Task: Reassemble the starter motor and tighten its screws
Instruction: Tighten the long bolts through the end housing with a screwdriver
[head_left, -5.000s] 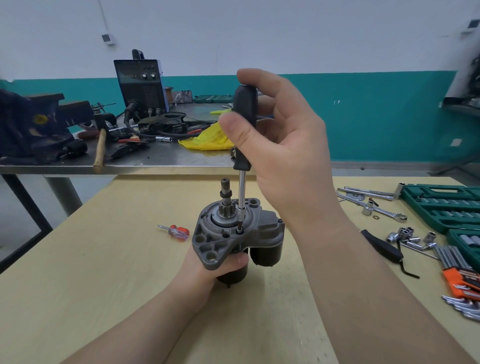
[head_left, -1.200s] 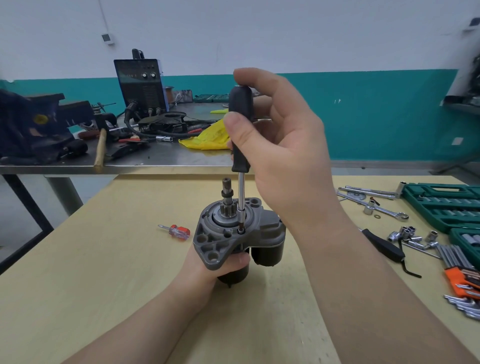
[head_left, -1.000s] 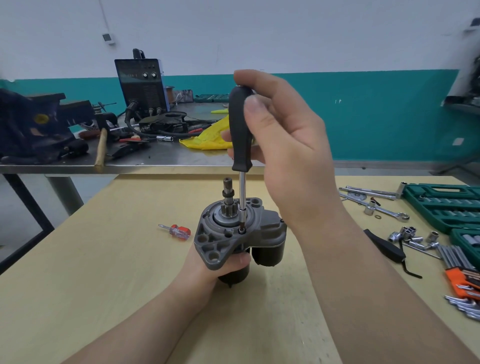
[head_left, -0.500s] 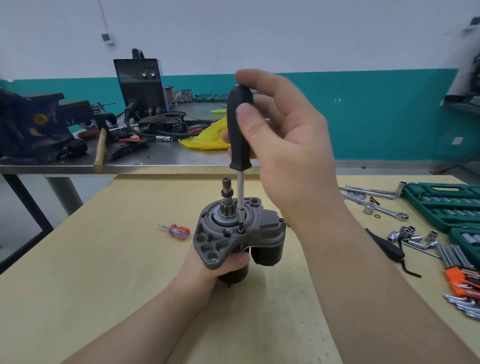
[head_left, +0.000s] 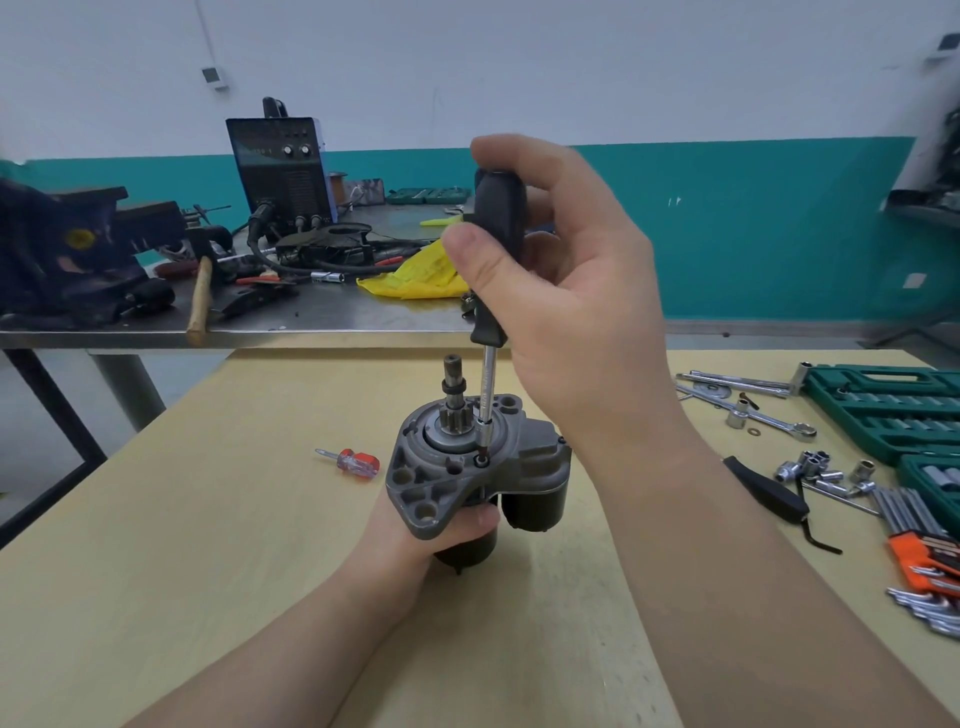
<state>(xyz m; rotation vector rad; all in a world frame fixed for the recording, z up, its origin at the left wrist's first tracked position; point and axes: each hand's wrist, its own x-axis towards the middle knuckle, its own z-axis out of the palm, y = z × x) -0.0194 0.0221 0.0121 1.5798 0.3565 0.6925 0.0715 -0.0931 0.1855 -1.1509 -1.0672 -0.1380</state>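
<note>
Now, bench: one pale wooden table (head_left: 156, 571).
Motor: one starter motor (head_left: 467, 467) stands upright near the table's middle, pinion shaft pointing up.
Hands: two; left hand (head_left: 431, 525) is wrapped round the motor's body from below, right hand (head_left: 566, 291) is curled round the handle of the black screwdriver (head_left: 496, 249).
Key relation: screwdriver's long axis runs almost vertical, tip seated in the one screw (head_left: 482, 459) directly below the right hand, just beside the shaft.
Spare driver: one small red screwdriver (head_left: 353, 461) lies to the left.
</note>
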